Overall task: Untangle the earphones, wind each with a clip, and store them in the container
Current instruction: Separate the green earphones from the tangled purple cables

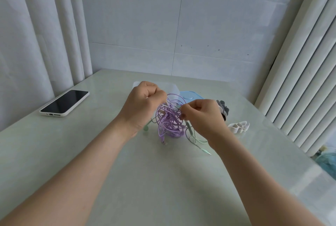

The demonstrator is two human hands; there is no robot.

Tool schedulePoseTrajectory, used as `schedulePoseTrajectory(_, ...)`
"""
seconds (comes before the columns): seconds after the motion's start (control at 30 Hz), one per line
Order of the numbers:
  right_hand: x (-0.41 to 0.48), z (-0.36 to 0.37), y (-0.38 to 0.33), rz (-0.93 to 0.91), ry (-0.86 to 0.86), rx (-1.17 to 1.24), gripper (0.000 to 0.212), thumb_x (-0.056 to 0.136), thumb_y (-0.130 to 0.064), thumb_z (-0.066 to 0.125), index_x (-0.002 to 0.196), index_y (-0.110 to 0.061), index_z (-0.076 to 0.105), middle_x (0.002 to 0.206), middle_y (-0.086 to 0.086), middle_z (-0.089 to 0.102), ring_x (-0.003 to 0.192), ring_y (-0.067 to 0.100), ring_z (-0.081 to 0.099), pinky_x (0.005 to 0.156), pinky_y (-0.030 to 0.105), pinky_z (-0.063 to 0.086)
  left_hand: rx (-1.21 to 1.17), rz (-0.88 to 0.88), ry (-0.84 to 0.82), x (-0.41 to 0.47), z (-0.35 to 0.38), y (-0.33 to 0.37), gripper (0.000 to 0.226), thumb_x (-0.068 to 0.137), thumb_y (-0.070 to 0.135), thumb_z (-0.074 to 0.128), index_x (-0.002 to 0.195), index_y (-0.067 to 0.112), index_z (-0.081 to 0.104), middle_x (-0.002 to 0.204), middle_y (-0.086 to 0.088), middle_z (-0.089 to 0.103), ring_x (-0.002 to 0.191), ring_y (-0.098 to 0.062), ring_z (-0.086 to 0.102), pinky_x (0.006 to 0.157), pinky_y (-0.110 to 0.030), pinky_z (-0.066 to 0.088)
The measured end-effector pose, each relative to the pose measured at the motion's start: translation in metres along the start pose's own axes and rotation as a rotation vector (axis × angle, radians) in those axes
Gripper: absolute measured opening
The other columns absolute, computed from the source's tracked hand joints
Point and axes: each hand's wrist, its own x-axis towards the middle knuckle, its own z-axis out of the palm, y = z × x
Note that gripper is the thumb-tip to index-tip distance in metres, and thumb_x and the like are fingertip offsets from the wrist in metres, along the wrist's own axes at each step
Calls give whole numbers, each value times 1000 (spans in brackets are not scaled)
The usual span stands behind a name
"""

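Soft, even daylight, faint shadows under the forearms, wide-angle bending at edges.

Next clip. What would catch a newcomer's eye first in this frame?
The tangled knot of purple and pale green earphone cables at the centre of the pale glossy table, pinched from both sides by the left hand and right hand. Next, the black-screened phone in a white case lying near the table's left edge.

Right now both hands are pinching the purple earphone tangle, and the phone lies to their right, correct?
Not quite: in the head view the phone lies to their left. The left hand and right hand do pinch the purple earphone tangle.
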Motion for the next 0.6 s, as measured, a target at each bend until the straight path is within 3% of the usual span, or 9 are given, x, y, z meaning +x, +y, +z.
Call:
schedulePoseTrajectory(0.07, -1, 1, -1, -55, 30, -48, 19, 86, -17, 66, 74, -6, 76, 54, -2, 65, 38, 3, 38, 44, 16, 32, -76, 29, 18, 1, -1, -1, 33, 76, 31, 73, 65, 3, 57, 81, -3, 59, 84, -12, 55, 81, -28, 41)
schedulePoseTrajectory(0.13, -1, 2, -2, -70, 31, -39, 19, 87, -16, 65, 75, -7, 76, 56, -7, 68, 36, 3, 39, 42, 14, 30, -307, -29, 42, 3, -2, 2, 30, 79, 30, 79, 66, 10, 60, 74, -6, 60, 79, -20, 58, 82, -32, 46)
schedulePoseTrajectory(0.27, -1, 4, -4, -56, 17, -24, 18, 89, -19, 63, 77, -9, 73, 73, -2, 78, 43, 4, 44, 47, 18, 34, -705, -165, 57, 7, -2, 8, 36, 104, 16, 58, 69, 14, 46, 60, -2, 39, 59, -20, 48, 81, -35, 52)
schedulePoseTrajectory(0.3, 0, 5, -3, -54, 19, -22, 17, 89, -20, 63, 79, -10, 73, 74, -4, 78, 48, 6, 49, 50, 20, 37, -687, -198, 65, 7, -2, 9, 37, 104, 18, 58, 70, 16, 44, 58, 0, 33, 54, -18, 41, 75, -32, 50)
schedulePoseTrajectory(0.37, -1, 7, 0, -78, 37, -56, 15, 88, -22, 62, 82, -12, 72, 73, -4, 78, 48, 3, 50, 52, 22, 36, -405, -199, 62, 7, -3, 6, 41, 99, 31, 67, 68, 15, 45, 55, 4, 27, 51, -17, 30, 66, -29, 41)
schedulePoseTrajectory(0.47, 1, 7, 5, -170, 89, -163, 12, 89, -23, 62, 82, -15, 68, 69, -1, 76, 43, 4, 46, 52, 23, 35, 93, -150, -25, 2, -2, -1, 55, 88, 55, 77, 70, 5, 60, 50, 9, 34, 50, -11, 34, 62, -25, 36)
schedulePoseTrajectory(0.53, 2, 5, 7, -214, 90, -176, 12, 90, -23, 64, 81, -16, 68, 67, 1, 74, 47, 6, 48, 54, 25, 38, 229, -104, -52, -2, 0, -6, 51, 83, 61, 78, 71, 12, 71, 51, 10, 43, 50, -9, 39, 54, -22, 33)
schedulePoseTrajectory(0.6, 3, 5, 7, -237, 71, -172, 13, 91, -25, 65, 81, -17, 68, 68, 1, 74, 55, 11, 57, 58, 28, 44, 295, -60, -74, -4, -1, -8, 47, 80, 63, 81, 71, 18, 71, 50, 7, 39, 49, -11, 33, 50, -24, 26)
